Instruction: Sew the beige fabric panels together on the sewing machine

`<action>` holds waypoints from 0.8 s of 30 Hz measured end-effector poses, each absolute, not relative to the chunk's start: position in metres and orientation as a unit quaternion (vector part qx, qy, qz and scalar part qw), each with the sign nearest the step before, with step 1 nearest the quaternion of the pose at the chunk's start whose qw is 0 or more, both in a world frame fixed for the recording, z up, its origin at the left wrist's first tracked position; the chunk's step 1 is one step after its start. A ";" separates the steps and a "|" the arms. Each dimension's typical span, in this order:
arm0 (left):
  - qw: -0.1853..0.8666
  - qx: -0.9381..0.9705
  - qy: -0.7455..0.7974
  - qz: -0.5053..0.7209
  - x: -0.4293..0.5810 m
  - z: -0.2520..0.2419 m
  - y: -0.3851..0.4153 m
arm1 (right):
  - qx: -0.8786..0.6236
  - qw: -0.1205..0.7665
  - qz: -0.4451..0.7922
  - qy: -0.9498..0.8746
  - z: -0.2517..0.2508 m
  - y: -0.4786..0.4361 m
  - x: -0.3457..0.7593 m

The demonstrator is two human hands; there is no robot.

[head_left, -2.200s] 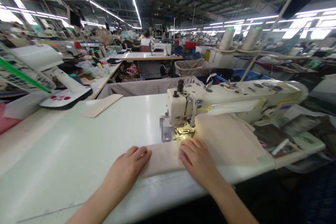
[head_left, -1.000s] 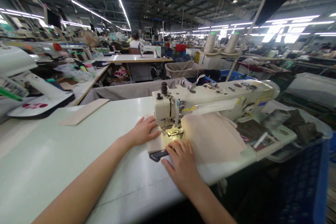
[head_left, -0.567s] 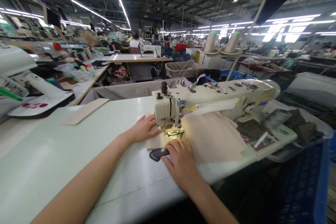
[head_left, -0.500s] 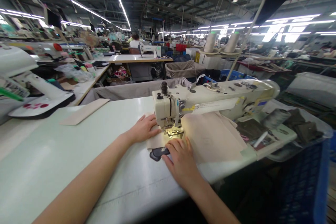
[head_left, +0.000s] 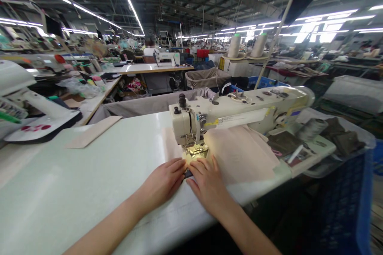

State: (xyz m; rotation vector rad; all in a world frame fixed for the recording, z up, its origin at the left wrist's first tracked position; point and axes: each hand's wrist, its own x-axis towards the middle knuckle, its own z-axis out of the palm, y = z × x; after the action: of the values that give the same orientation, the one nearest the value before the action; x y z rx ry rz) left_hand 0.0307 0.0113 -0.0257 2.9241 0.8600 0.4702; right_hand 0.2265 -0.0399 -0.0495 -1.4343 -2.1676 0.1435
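Note:
In the head view, a cream industrial sewing machine (head_left: 239, 107) stands on the pale table, its brass-coloured presser area (head_left: 196, 152) lit. Beige fabric (head_left: 239, 155) lies beneath the needle area and spreads to both sides. Just in front of the presser, my left hand (head_left: 166, 177) has its fingers together, closed over the left end of a small dark piece (head_left: 188, 173). My right hand (head_left: 208, 183) holds the other end down, fingertips on the work and thumb bent below. Both hands hide most of the dark piece, so its kind cannot be made out.
A beige fabric strip (head_left: 92, 132) lies at the table's far left. Another white machine (head_left: 30, 103) stands beyond it. Thread cones (head_left: 235, 46) rise behind. On the right are a grey spool (head_left: 311, 130), a plastic bin with dark cloth, and a blue crate (head_left: 353, 203).
My left hand has come back from beside the machine head to the dark piece, next to my right hand. The right hand stays nearly in place. The view has shifted slightly.

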 end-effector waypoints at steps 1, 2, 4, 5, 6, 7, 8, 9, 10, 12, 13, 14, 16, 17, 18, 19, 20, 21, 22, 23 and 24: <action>0.032 0.949 0.276 0.150 0.030 -0.024 0.015 | -0.532 0.267 0.054 -0.802 -0.049 -0.038 0.226; 0.036 0.949 0.275 0.150 0.030 -0.023 0.018 | -0.532 0.269 0.053 -0.801 -0.048 -0.035 0.225; 0.049 0.947 0.279 0.154 0.029 -0.021 0.026 | -0.532 0.269 0.048 -0.801 -0.046 -0.029 0.224; 0.055 0.945 0.282 0.157 0.029 -0.020 0.030 | -0.532 0.266 0.044 -0.802 -0.046 -0.026 0.223; 0.060 0.943 0.285 0.160 0.029 -0.019 0.034 | -0.533 0.264 0.040 -0.803 -0.045 -0.023 0.223; 0.062 0.942 0.288 0.160 0.028 -0.019 0.037 | -0.534 0.262 0.038 -0.803 -0.045 -0.020 0.222; 0.061 0.942 0.290 0.157 0.028 -0.018 0.041 | -0.535 0.262 0.038 -0.802 -0.044 -0.018 0.222; 0.059 0.943 0.290 0.154 0.027 -0.017 0.044 | -0.536 0.262 0.040 -0.802 -0.044 -0.017 0.222; 0.057 0.943 0.292 0.152 0.027 -0.016 0.047 | -0.536 0.265 0.044 -0.801 -0.044 -0.016 0.222; 0.052 0.941 0.300 0.150 0.027 -0.015 0.050 | -0.536 0.273 0.052 -0.797 -0.044 -0.017 0.223; 0.050 0.938 0.307 0.150 0.028 -0.015 0.051 | -0.535 0.277 0.056 -0.796 -0.045 -0.019 0.224; 0.049 0.936 0.315 0.151 0.028 -0.016 0.051 | -0.536 0.280 0.058 -0.795 -0.046 -0.021 0.225; 0.050 0.930 0.329 0.155 0.029 -0.017 0.049 | -0.539 0.280 0.057 -0.793 -0.048 -0.026 0.227; 0.050 0.929 0.331 0.157 0.029 -0.018 0.048 | -0.540 0.279 0.055 -0.792 -0.050 -0.028 0.228; 0.050 0.929 0.331 0.160 0.029 -0.019 0.048 | -0.543 0.277 0.052 -0.791 -0.051 -0.030 0.229; 0.049 0.928 0.331 0.161 0.029 -0.020 0.047 | -0.545 0.276 0.049 -0.790 -0.053 -0.032 0.229; 0.049 0.928 0.332 0.162 0.029 -0.020 0.047 | -0.547 0.276 0.046 -0.789 -0.054 -0.033 0.230; 0.048 0.928 0.334 0.162 0.028 -0.021 0.047 | -0.548 0.275 0.043 -0.789 -0.055 -0.034 0.230; 0.047 0.927 0.335 0.161 0.028 -0.022 0.047 | -0.549 0.274 0.040 -0.789 -0.057 -0.035 0.230; 0.048 0.927 0.336 0.160 0.028 -0.022 0.047 | -0.549 0.272 0.037 -0.789 -0.057 -0.035 0.230; 0.048 0.927 0.335 0.159 0.027 -0.023 0.048 | -0.549 0.270 0.033 -0.790 -0.058 -0.035 0.230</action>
State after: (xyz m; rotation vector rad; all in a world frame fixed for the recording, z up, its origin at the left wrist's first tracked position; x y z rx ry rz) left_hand 0.0272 0.0476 -0.0225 2.8265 1.0226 0.4850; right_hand 0.2298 -0.0348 -0.0581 -1.4790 -2.1301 0.0886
